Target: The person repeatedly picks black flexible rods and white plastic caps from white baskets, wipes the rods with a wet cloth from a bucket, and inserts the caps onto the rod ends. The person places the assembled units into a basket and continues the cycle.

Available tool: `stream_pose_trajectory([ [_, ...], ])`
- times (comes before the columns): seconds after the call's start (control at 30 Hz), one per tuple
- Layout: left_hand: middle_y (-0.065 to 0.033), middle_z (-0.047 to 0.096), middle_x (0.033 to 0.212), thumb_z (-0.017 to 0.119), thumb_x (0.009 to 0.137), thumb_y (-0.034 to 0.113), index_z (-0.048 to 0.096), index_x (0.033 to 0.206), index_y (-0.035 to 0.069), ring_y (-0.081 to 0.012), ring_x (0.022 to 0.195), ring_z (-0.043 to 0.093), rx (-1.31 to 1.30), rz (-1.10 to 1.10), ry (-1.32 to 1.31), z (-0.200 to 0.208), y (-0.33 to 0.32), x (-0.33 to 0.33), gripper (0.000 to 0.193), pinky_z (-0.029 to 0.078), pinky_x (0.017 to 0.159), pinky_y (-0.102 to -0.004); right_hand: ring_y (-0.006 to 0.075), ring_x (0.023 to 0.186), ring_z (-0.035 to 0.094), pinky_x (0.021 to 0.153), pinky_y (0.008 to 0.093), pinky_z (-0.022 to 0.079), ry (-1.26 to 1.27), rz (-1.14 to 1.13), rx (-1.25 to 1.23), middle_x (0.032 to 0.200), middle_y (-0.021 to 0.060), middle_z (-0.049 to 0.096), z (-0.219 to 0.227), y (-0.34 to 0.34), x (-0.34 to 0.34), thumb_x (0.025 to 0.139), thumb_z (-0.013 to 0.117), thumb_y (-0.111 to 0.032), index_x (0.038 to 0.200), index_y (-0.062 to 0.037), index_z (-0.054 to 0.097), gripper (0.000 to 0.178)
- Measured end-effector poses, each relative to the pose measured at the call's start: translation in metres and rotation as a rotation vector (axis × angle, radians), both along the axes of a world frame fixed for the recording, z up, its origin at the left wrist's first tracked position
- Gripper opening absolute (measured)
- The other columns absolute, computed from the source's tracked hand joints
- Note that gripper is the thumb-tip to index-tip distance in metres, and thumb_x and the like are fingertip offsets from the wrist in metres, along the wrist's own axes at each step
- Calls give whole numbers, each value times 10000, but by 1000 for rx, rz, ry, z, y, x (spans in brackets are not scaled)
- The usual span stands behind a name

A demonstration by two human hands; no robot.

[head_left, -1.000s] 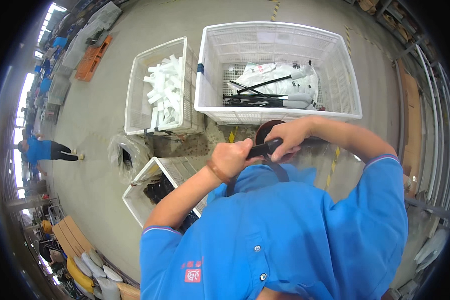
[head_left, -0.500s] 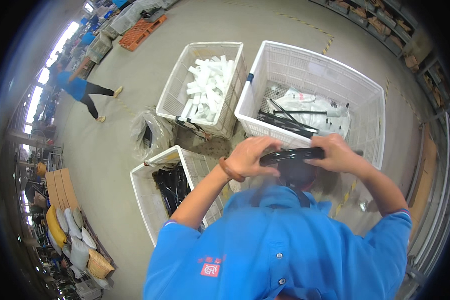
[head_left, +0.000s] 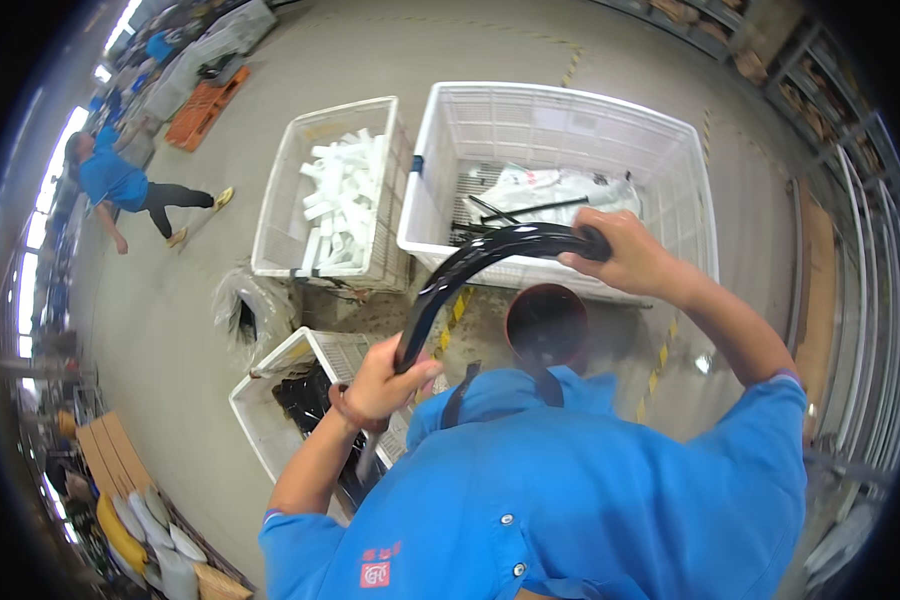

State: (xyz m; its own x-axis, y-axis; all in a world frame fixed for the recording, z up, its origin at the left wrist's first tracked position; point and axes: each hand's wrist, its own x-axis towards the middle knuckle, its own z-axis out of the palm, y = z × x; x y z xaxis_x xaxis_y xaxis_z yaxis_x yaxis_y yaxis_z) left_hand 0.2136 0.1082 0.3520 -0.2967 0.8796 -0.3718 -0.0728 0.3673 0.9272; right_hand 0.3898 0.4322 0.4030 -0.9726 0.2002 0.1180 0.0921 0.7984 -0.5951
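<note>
A thick, glossy black curved tube [head_left: 470, 262] arches in front of my chest, gripped at both ends. My left hand [head_left: 385, 380] is closed around its lower left part, and a brown bracelet circles that wrist. My right hand [head_left: 620, 252] grips the upper right end, fingers over the back and thumb below. Behind the tube stands a large white mesh crate [head_left: 705, 200] holding a clear plastic bag [head_left: 560, 190] and thin black rods [head_left: 530, 211]. Between the crate and my body is a dark round bucket-like thing [head_left: 547, 320] with a reddish rim.
Another white crate [head_left: 270, 235] holds short white tubes [head_left: 345, 200]. Nearer on the left, a third crate [head_left: 245, 410] contains black wrapped items [head_left: 305, 400], beside a clear plastic bag [head_left: 245, 310]. A person in blue [head_left: 115, 175] walks far left. Racks [head_left: 830, 80] line the right.
My hands have moved apart, the left one down and left, the right one up and left. The black tube now shows its full arch, and the view has turned somewhat.
</note>
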Motion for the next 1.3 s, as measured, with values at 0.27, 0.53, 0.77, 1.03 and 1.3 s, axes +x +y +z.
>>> stream_pose_trajectory([
  [0.27,-32,583,619,605,974,174,506,832,63,-58,456,467,-26,165,-224,2,-5,58,206,348,399,-227,395,801,621,710,458,468,-295,304,-59,799,205,630,34,-16,-43,825,716,-299,958,5,624,344],
  [0.53,-1,518,575,627,972,235,509,850,64,-60,403,419,-267,-24,-251,-60,12,74,241,309,358,-238,281,725,710,569,414,539,-153,1059,625,732,86,696,-61,-123,-88,740,671,-132,830,-65,636,118],
  [0.77,-52,592,711,622,971,272,540,976,37,-81,474,501,154,218,-876,-55,-35,37,249,401,426,-217,357,811,649,671,453,507,-61,401,205,856,133,660,-55,-52,-122,859,651,-162,997,-95,570,173],
  [1.03,29,531,719,731,893,322,586,899,49,-48,657,471,-118,420,-132,-59,-71,68,310,419,602,-250,191,707,642,624,330,479,-779,770,-470,718,25,622,-48,-70,-174,808,770,-206,863,2,583,284],
  [1.3,51,518,742,731,907,292,589,865,56,-44,710,461,-98,440,-297,-74,-134,-3,278,397,620,-243,313,664,681,565,420,525,-392,1152,349,725,185,650,-51,-196,-258,702,706,-44,853,6,583,200],
])
